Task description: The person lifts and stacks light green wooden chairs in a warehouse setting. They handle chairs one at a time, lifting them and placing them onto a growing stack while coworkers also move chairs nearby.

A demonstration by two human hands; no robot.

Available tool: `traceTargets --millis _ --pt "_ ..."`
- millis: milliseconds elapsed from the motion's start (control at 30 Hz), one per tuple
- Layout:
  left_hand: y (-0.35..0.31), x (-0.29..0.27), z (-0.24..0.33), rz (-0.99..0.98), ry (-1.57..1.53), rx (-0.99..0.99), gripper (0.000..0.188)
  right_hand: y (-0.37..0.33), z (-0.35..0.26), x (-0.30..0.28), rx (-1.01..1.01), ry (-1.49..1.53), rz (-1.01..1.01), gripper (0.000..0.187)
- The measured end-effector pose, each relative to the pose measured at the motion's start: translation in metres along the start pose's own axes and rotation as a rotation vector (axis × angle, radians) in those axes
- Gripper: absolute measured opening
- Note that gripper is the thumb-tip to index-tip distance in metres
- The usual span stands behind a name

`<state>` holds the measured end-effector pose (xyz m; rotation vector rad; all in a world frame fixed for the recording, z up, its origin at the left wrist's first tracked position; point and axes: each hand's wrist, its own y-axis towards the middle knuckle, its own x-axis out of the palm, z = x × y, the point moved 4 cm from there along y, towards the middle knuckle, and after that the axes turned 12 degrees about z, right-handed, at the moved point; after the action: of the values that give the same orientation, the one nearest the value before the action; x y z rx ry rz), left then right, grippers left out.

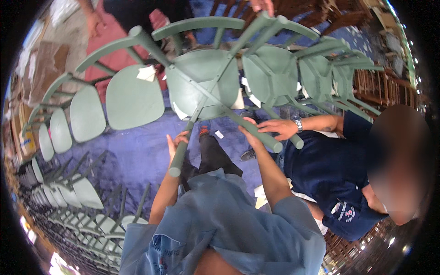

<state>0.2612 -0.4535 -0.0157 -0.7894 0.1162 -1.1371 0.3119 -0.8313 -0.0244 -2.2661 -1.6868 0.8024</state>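
Observation:
An upturned green chair (pixel 188 74) is in front of me, its seat underside facing up and its legs crossed by stretchers. My left hand (pixel 177 143) is closed around its near left leg, just above the rounded end. On the near right leg, my right hand (pixel 250 131) grips from below, its fingers partly hidden. A co-worker's hand (pixel 276 128) reaches in from the right beside my right hand, by the legs of this chair and the neighbouring upturned chair (pixel 269 68). Another person's hand (pixel 262 5) is at a far leg.
Upright green chairs (pixel 135 103) run in a row to the left; more upturned ones (pixel 316 73) stretch right. Several stacked chairs (pixel 87 192) fill the lower left. A co-worker in a navy shirt (pixel 330 174) stands close at right. Blue covering (pixel 133 149) lies on the floor.

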Motion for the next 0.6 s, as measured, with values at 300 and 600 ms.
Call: traceTargets --millis 300,600 --pt "-0.010 -0.032 -0.016 0.209 0.095 -0.128 0.080 -0.033 0.021 0.015 0.467 0.194 0.140 0.077" --pt "-0.155 -0.250 -0.038 0.405 0.089 -0.265 0.067 -0.114 0.051 0.088 0.439 -0.010 0.020 0.064"
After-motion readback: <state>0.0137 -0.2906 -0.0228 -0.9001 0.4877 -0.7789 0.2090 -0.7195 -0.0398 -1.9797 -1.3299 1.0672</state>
